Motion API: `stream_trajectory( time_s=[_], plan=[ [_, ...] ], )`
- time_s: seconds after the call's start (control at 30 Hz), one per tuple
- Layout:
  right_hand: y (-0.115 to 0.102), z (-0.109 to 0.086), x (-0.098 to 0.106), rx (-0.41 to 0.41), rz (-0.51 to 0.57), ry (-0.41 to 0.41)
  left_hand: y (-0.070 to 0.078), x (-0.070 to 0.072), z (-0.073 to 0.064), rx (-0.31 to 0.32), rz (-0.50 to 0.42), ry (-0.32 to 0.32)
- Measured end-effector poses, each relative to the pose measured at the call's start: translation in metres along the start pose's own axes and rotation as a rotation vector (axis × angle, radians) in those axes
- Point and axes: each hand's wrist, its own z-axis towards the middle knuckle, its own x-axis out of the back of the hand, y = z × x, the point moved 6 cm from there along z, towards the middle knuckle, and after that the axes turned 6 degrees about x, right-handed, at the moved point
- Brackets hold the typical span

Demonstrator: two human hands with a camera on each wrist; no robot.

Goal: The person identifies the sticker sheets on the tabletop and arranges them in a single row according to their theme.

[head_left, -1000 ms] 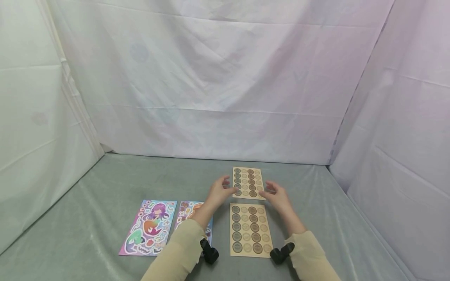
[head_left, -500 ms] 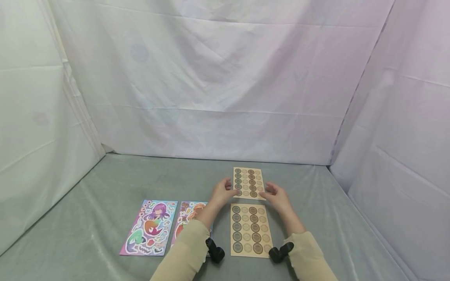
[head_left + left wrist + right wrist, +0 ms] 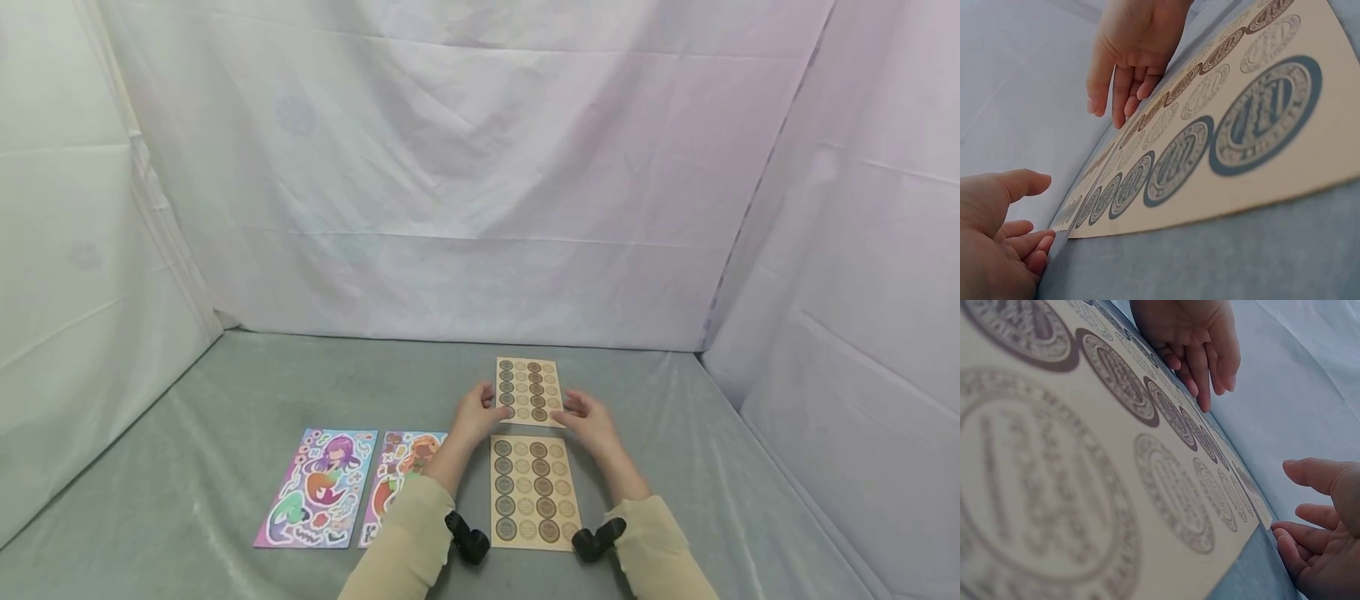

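Note:
A tan sheet of round stickers (image 3: pixel 528 390) lies flat at the back, with a hand at either side of its near end. My left hand (image 3: pixel 474 417) is at the left edge; in the left wrist view its thumb (image 3: pixel 1027 184) stands apart from the sheet while the fingertips meet the edge. My right hand (image 3: pixel 592 423) mirrors it at the right edge, fingertips (image 3: pixel 1284 534) by the corner in the right wrist view. Closer to me, between the forearms, lies a second tan sticker sheet (image 3: pixel 534 492), with a narrow gap between the two.
Two colourful mermaid sticker sheets (image 3: pixel 322 487) lie on the left; my left sleeve (image 3: pixel 408 533) covers part of the right-hand one (image 3: pixel 397 475). A grey cloth (image 3: pixel 187 467) covers the table. White curtains (image 3: pixel 465 167) enclose the back and sides.
My left hand and forearm have shifted slightly to the right, closer to the far sheet's left edge, uncovering more of the second mermaid sheet. The right hand and the sheets stay nearly in place.

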Motion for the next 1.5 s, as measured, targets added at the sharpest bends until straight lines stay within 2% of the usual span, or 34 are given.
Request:
stream_trajectory(
  time_s=[0.33,0.77,1.0,1.23,1.5],
  plan=[
    [-0.0003,-0.0006,-0.0012,-0.01,0.003,0.003,-0.0003,-0.0032,-0.0008,0.011,-0.02,-0.002],
    [-0.0014,-0.0025,0.0001,-0.035,0.074,0.012,-0.0016,-0.002,-0.0008,0.021,-0.048,0.031],
    [-0.0005,-0.0025,-0.0003,-0.042,0.105,0.051,-0.0007,-0.0005,-0.0012,0.005,-0.061,0.075],
    [-0.0015,-0.0042,-0.0006,-0.042,0.136,0.097,0.0029,0.0008,-0.0046,-0.033,-0.065,0.085],
    [-0.0026,-0.0076,-0.0005,-0.042,0.145,0.13,0.0022,0.001,-0.0049,-0.026,-0.091,0.1]
  ],
)
